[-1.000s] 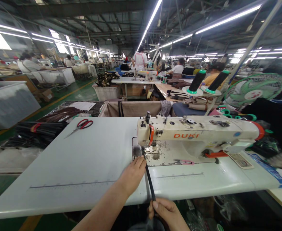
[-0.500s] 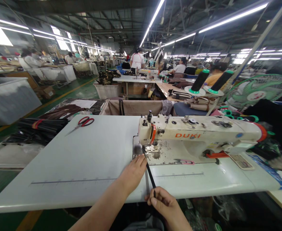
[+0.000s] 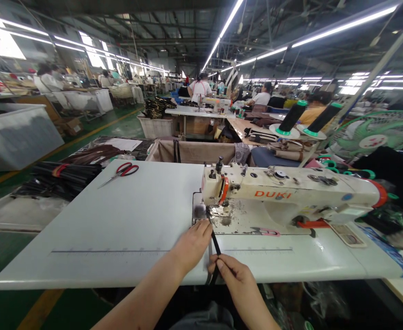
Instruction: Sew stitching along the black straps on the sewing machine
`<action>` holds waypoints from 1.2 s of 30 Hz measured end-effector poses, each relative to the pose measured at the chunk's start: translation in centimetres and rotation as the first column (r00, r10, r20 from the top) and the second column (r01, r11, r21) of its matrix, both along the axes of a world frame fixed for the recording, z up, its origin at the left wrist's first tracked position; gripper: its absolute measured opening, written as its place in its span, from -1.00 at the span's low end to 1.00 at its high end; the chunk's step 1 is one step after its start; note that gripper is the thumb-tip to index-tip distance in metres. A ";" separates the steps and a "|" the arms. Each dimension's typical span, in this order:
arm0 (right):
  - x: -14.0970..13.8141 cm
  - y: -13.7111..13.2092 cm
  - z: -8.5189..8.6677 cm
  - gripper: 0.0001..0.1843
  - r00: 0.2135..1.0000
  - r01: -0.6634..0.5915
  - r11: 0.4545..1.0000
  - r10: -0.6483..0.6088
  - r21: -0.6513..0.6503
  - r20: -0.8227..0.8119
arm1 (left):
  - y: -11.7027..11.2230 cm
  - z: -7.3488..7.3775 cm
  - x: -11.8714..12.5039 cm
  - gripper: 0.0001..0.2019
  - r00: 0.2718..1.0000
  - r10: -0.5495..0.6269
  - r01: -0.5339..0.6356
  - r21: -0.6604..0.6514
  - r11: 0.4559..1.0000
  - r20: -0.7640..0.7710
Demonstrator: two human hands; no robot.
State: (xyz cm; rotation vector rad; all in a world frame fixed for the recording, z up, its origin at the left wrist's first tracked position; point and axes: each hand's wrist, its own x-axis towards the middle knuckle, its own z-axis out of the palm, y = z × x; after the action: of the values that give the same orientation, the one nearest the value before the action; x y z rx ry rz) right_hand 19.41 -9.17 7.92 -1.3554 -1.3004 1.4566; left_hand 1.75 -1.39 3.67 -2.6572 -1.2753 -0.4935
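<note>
A narrow black strap (image 3: 215, 242) runs from under the needle area of the white sewing machine (image 3: 273, 188) down toward the table's front edge. My left hand (image 3: 196, 242) lies closed over its upper part, just in front of the presser foot; the fingertips are partly hidden. Lower down, my right hand (image 3: 235, 274) pinches the same strap between thumb and fingers, at the front of the table. Below that pinch, the strap's tail hangs over the edge.
Red-handled scissors (image 3: 122, 172) lie at the table's far left, and pink-handled snips (image 3: 265, 231) on the machine bed. Bundled black strips (image 3: 62, 176) sit left of the table (image 3: 136, 215). Thread cones (image 3: 292, 117) and a green fan (image 3: 376, 137) stand behind the machine. Several people work farther back.
My right hand has shifted up along the strap, closer to my left hand, which stays by the presser foot. The whole view has swung slightly, so the scene sits farther right.
</note>
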 end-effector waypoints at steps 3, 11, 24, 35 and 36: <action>0.0 -0.5 -0.2 -0.44 0.991 -0.004 0.992 -0.012 -0.124 -0.132 | 0.0 0.2 0.0 -0.66 1.000 0.010 -0.010 -0.020 1.000 0.005; 1.0 -2.8 -1.0 -0.48 0.987 0.009 0.981 -0.039 -0.192 -0.154 | 0.0 0.3 -0.3 -0.68 0.999 -0.030 0.030 0.015 0.999 0.017; 1.4 -4.1 -0.8 -0.47 0.987 -0.077 0.987 0.056 -0.143 -0.148 | 0.0 -0.6 -0.3 -0.68 0.999 -0.032 0.031 0.022 0.999 0.021; 1.6 -4.2 -2.6 -0.46 0.985 -0.108 0.985 0.087 -0.137 -0.148 | 0.1 -1.0 -0.5 -0.65 0.999 -0.037 0.036 0.018 0.999 0.028; 1.7 -4.2 -2.6 -0.46 0.985 -0.105 0.986 0.085 -0.133 -0.148 | 0.1 -1.1 -0.5 -0.64 0.999 -0.039 0.039 0.017 0.999 0.022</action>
State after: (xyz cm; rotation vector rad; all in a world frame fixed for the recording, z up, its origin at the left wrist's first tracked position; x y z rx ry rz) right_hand 21.08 -13.36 5.37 -1.2668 -1.2047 1.7060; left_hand 1.24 -1.33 2.61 -2.6746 -1.2215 -0.5383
